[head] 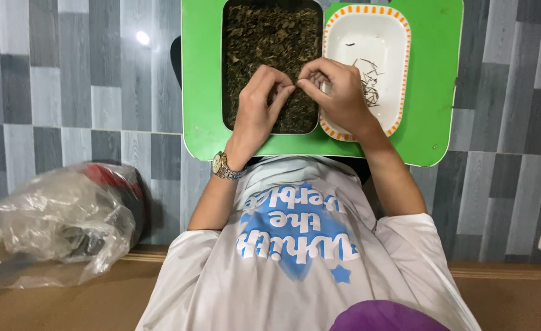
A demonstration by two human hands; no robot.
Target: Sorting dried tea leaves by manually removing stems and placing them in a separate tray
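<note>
A view from a head-worn camera looks down past the person's chest onto a green tray [433,92] resting over a grey tiled floor [68,86]. Two dishes sit side by side on the tray, both with their long axis running away from the person. On the left is a dark rectangular tray of dried leaves [264,30], filled nearly to its rim. Touching it on the right is a white dish with an orange rim [390,37], mostly bare, with a small heap of thin stems [368,83] near its left side.

Both hands meet over the near end of the dark tray, right at the border between the two dishes. The left hand [258,107], with a wristwatch [224,167] on its wrist, has its fingers curled and pinched toward the right hand [338,92], which is also pinched nearly closed. Their fingertips touch around something tiny, too small to identify. The right hand is nearer the white dish and partly overlaps its left edge; the stems lie just beside it, to the right.

The white dish offers open room. A crumpled clear plastic bag [50,220] lies well apart at lower left.
</note>
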